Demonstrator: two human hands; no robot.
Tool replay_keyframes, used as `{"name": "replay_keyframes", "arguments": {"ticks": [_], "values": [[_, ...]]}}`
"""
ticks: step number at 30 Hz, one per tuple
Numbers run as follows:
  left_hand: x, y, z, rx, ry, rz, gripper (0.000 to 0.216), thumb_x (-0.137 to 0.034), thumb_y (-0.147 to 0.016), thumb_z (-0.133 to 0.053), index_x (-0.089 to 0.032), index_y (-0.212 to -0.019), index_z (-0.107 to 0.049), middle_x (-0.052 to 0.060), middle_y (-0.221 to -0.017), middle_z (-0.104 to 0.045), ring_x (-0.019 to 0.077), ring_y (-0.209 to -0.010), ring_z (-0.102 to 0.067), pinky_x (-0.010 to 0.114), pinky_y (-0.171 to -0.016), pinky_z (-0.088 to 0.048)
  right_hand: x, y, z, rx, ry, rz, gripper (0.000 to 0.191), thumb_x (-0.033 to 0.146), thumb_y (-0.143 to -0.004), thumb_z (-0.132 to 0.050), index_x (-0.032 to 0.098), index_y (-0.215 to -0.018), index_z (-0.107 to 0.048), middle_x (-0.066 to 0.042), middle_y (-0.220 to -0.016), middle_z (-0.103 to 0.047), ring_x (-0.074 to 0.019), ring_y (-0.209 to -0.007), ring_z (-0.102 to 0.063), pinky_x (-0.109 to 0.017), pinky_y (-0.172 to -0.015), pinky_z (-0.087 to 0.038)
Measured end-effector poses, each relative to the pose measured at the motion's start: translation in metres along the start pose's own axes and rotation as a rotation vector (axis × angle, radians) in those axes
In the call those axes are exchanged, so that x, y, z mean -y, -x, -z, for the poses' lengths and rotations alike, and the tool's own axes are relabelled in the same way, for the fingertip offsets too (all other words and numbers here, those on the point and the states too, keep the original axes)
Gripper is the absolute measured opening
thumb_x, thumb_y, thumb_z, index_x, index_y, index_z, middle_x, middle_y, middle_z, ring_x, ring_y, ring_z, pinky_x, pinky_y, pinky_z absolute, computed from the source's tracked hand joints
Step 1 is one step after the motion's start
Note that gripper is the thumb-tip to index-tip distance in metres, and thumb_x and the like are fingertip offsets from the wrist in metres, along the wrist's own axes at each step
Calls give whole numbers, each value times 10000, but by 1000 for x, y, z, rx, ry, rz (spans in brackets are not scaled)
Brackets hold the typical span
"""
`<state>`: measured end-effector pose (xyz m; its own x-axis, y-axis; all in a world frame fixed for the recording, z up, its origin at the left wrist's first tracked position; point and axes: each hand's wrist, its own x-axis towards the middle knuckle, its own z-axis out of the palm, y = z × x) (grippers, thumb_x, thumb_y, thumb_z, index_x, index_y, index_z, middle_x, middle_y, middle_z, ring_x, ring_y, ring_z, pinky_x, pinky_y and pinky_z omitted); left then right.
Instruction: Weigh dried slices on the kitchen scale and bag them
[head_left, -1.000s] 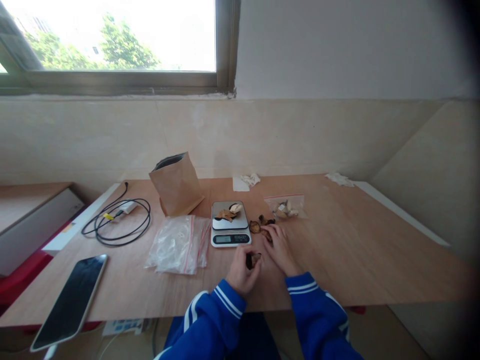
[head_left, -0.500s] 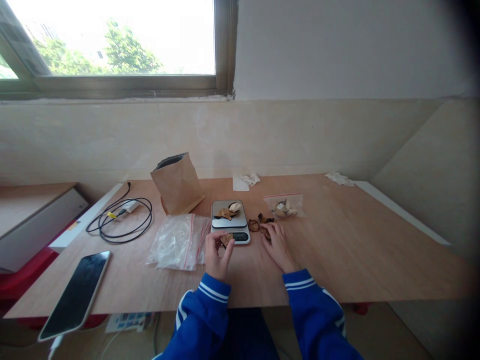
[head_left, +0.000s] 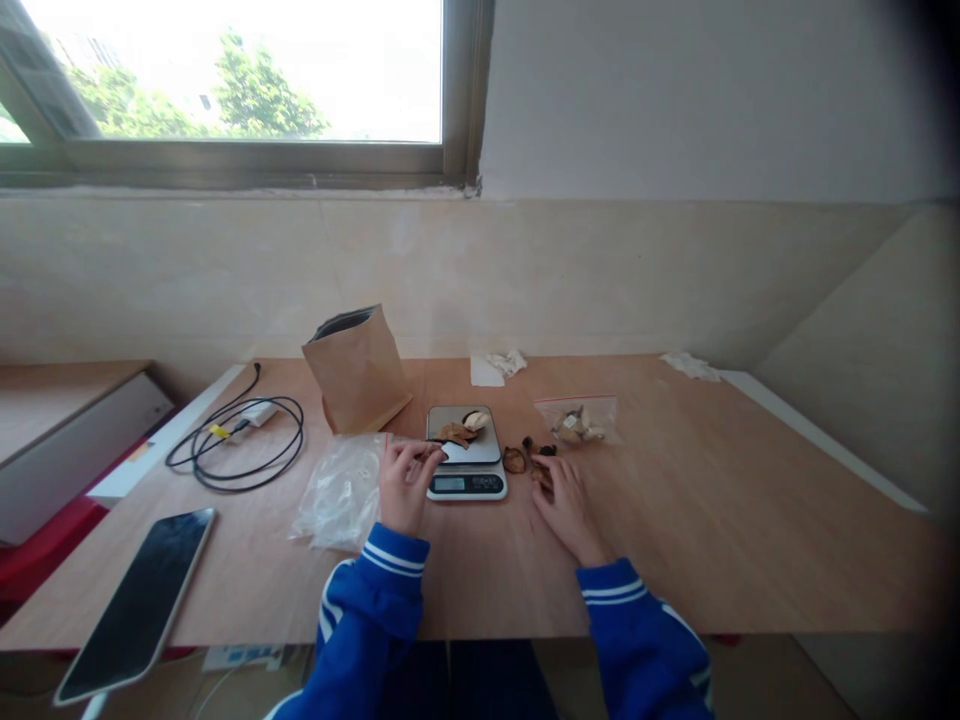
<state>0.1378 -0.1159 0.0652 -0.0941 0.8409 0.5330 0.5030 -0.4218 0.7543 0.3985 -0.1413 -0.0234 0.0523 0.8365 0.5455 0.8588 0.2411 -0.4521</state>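
My left hand [head_left: 405, 492] is closed in a pinch on a dried brown piece [head_left: 435, 454], beside the left edge of a small digital scale [head_left: 466, 486]. On the scale's metal plate lie a curled brown dried piece [head_left: 455, 434] and a pale one [head_left: 475, 420]. To the right of the scale, my right hand [head_left: 568, 503] rests on the table with thumb and fingers around a dried brown slice [head_left: 541, 479]. Another round dried slice [head_left: 514, 460] and darker bits [head_left: 529, 445] lie just beyond those fingertips.
Left of the scale, clear zip bags [head_left: 337, 495] lie in front of an open brown paper bag [head_left: 358, 370]. A filled zip bag [head_left: 577, 424] sits behind my right hand. A coiled black cable [head_left: 247, 488], a phone [head_left: 139, 605] and crumpled tissue [head_left: 507, 362] are also on the table.
My left hand has moved left with its dried piece, from in front of the scale's display to the scale's left edge. The display is now uncovered. My right hand stays by the slices.
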Motion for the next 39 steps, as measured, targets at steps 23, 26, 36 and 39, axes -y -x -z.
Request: {"name": "replay_keyframes", "arguments": {"ticks": [23, 26, 36, 39], "values": [[12, -19, -39, 249, -256, -83, 135, -283, -863, -539, -224, -919, -647, 46, -963, -625, 200, -932, -575, 353, -824, -403, 3, 0, 2, -37, -40, -22, 320, 219, -820, -470, 214, -1137, -514, -102, -1054, -600, -274, -1002, -549, -444, -859, -444], [10, -14, -37, 253, -287, -44, 200, -296, -846, -561, -230, -1028, -612, 53, -1047, -606, 215, -1004, -567, 376, -857, -389, 2, 0, 1, -39, -37, -18, 327, 226, -824, -465, 217, -1148, -511, -101, -1059, -601, -275, -1006, -549, -444, -863, -441], [39, 13, -15, -23, -49, -23, 157, -238, -867, -461, -193, -906, -607, 66, -917, -596, 203, -884, -589, 341, -774, -479, 1, 2, 2, -17, -26, -29, 322, 225, -829, -472, 214, -1149, -507, -99, -1073, -597, -271, -1010, -542, -445, -881, -430], [44, 20, -13, -41, -26, 23, 175, -226, -862, -441, -190, -857, -612, 60, -869, -598, 196, -816, -591, 316, -697, -485, 3, 1, 4, -22, -43, -36, 309, 224, -831, -468, 214, -1137, -513, -98, -1068, -603, -270, -1011, -543, -448, -888, -429]]}}
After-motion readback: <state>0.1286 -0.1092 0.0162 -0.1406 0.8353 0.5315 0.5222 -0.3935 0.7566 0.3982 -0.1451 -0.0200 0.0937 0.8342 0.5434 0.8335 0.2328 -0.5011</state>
